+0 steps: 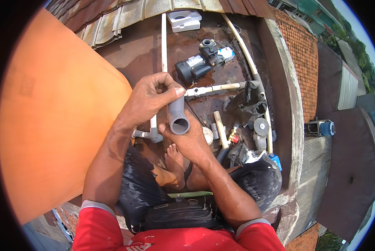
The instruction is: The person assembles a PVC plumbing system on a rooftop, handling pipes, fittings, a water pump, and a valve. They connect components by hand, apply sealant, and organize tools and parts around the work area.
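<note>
A grey plastic pipe elbow is held between my hands in front of me, its round open end facing toward me. My right hand wraps the fitting from below and the right, thumb on its left side. Curled over the elbow's upper end is my left hand, thumb and fingers closed together there. Whether those fingers also pinch something small is hidden. Just beyond the hands, a white pipe with a valve runs off to the right.
A large orange tank fills the left side. A black water pump sits farther ahead, below white foam packing. Loose pipe pieces, a red-handled brass valve and black plastic lie at the right, by a low wall.
</note>
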### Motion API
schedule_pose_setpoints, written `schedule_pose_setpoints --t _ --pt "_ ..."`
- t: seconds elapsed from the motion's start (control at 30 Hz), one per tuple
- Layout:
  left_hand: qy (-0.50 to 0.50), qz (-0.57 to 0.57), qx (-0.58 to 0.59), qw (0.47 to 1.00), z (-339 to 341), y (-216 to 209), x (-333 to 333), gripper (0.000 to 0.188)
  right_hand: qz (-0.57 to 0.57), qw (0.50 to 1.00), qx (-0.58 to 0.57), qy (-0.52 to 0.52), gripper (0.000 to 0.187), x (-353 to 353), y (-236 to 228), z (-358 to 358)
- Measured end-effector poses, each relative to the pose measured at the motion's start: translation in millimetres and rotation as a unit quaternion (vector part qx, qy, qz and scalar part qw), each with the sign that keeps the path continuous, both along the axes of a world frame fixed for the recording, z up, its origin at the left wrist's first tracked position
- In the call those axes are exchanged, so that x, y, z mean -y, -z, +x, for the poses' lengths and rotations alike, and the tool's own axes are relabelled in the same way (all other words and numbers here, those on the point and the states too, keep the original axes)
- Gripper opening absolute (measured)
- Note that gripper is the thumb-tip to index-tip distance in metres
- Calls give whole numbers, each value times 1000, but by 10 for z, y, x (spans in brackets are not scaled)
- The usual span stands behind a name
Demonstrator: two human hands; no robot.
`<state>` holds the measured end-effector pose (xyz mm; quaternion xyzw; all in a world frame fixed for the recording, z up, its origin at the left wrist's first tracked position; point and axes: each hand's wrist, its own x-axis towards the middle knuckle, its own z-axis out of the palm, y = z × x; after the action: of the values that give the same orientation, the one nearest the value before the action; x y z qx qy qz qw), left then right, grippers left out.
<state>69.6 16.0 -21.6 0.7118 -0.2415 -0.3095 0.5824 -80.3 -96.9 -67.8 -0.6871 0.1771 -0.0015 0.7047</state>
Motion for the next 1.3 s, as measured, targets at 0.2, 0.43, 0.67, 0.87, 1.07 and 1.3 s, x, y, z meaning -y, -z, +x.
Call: schedule_pose_setpoints --t 0.2,0.43,0.67,0.87,1.07,1.3 --pt "-2 20 33 999 15 5 21 26 7 1000 -19 -6 40 36 -40 -13" --pt "5 -5 22 1000 4 2 50 26 3 1000 -19 -3 43 66 -60 -14" --pt "12 14 40 999 3 -21 47 26 25 1000 -7 9 43 33 -34 -17" --pt "31 19 40 999 23 -45 1 27 17 1000 -4 9 44 9 -36 -16" --pt "-80 71 12 994 244 -34 -141 28 20 997 -41 -69 48 -145 12 -71" --pt "-157 78 36 984 446 58 -300 36 9 989 -42 -140 47 -247 -4 -88"
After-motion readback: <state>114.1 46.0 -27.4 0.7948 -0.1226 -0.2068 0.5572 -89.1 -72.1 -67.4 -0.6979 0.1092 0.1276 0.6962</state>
